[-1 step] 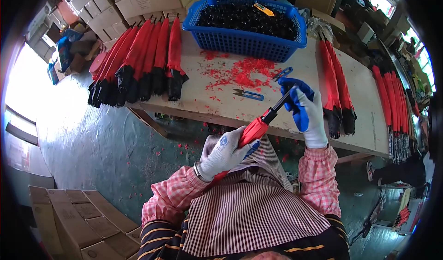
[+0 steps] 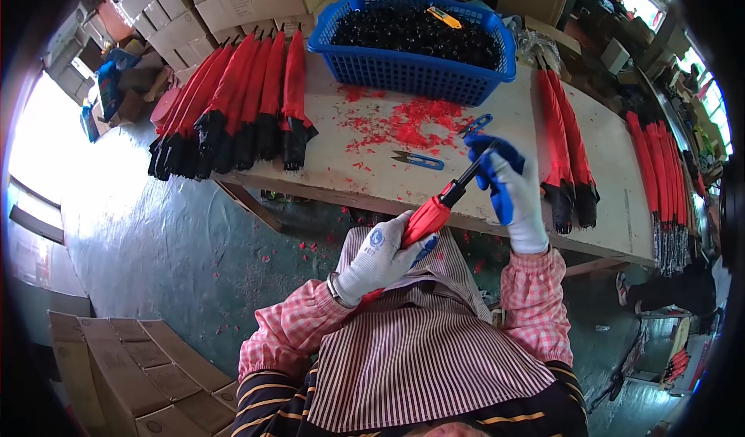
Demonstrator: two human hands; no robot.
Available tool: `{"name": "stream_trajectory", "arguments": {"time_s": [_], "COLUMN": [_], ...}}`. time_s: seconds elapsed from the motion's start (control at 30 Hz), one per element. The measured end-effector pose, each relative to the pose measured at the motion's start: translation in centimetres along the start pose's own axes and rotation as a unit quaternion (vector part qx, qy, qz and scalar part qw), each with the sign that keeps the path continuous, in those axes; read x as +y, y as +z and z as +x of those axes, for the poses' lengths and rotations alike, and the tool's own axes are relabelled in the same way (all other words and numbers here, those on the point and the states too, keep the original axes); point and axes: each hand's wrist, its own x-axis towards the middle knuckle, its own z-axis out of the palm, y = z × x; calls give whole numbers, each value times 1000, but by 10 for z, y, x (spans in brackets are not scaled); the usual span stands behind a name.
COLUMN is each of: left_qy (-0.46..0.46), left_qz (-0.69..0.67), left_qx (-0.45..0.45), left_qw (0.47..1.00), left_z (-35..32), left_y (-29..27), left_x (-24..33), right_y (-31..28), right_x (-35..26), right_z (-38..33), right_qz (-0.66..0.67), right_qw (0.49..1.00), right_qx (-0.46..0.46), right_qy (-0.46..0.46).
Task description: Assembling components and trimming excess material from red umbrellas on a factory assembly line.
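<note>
Wooden table [image 2: 466, 196], umbrella [image 2: 427, 218] tip hidden inside right hand [image 2: 508, 189]

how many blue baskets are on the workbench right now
1: the blue basket sits at the workbench's far edge, filled with small black parts. Others may be out of view.

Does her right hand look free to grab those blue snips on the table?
Probably not yet: the right hand is pinching the umbrella tip. The snips lie uncovered just beyond, so the path itself looks open.
</note>
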Motion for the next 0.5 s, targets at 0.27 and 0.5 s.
{"name": "stream_trajectory", "arguments": {"time_s": [0.27, 0.5], "left_qy": [-96, -63], "left_qz": [-301, -201], "left_qx": [-123, -61], "left_qw": [941, 976], "left_z": [-5, 2], "left_y": [-14, -18], "left_x": [-32, 16], "right_y": [63, 54], "right_x": [12, 19], "right_z": [-47, -44], "right_qz": [102, 7], "right_qw": [991, 995], "right_qx": [-84, -101], "right_qy": [-15, -22]}}
